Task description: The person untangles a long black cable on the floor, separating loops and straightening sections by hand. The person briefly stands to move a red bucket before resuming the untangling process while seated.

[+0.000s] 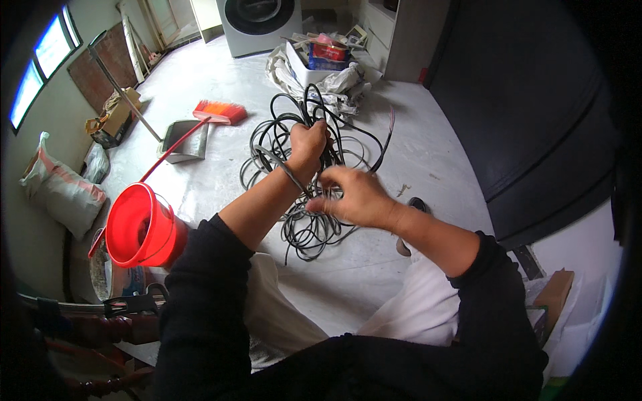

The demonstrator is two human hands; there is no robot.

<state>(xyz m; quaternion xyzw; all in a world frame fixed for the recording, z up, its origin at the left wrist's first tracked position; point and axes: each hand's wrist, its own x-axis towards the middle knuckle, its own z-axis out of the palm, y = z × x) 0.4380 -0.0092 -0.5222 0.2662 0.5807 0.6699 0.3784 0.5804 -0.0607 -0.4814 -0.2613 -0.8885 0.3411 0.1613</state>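
A looped bundle of black electrical cable (379,159) is in my left hand (308,143), which is closed around its upper part. The frayed end of that cable, with thin bare strands or wires, sticks up at the right. A grey cable (284,168) passes over my left wrist. My right hand (358,195) is beside the bundle, blurred, with thumb and fingers apart and nothing plainly between them. Beneath both hands, a tangle of thinner grey cable (310,243) spreads over the floor in loose loops.
On the left stand a red bucket (175,238), a red broom (220,113), a dustpan (188,143) and a stuffed sack (70,193). Ahead, a white bin (313,75) of clutter sits near a washing machine (238,37). A dark door (521,110) borders the right side.
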